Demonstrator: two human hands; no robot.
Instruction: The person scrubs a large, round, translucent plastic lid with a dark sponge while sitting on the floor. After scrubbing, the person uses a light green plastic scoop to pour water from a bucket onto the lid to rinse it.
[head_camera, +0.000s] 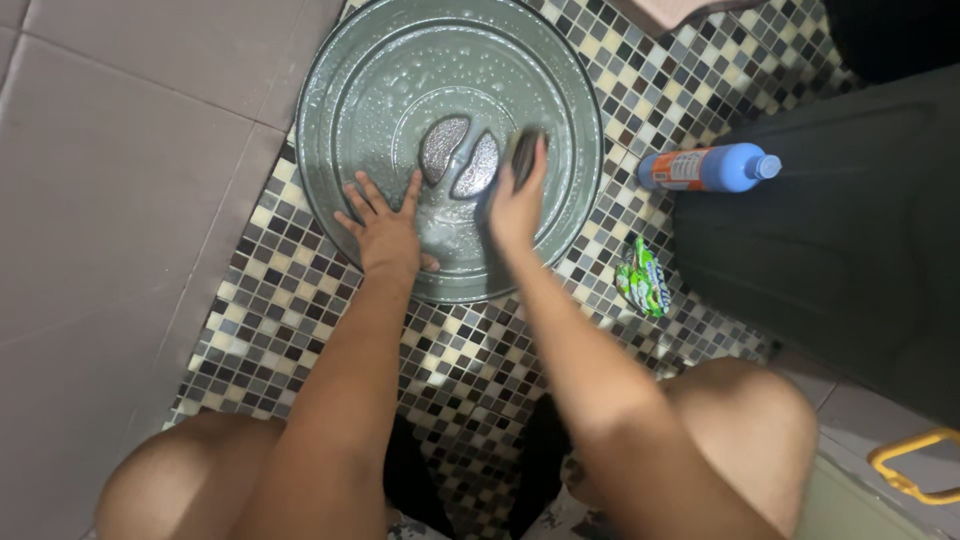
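Observation:
A large round grey lid or tray (340, 90), wet and soapy, lies flat on the mosaic tile floor. At its centre sit two silvery half-oval handle plates (460, 160). My left hand (385, 225) presses flat on the lid's near part, fingers spread. My right hand (517, 195) grips a dark scrubbing pad (524, 152) and holds it against the lid just right of the centre plates.
A blue bottle with an orange label (705, 167) lies on its side to the right. A green sachet (643, 280) rests on the mosaic tiles (300, 310). A dark bin (850, 240) stands at right, a yellow handle (915, 465) at lower right. My knees frame the bottom.

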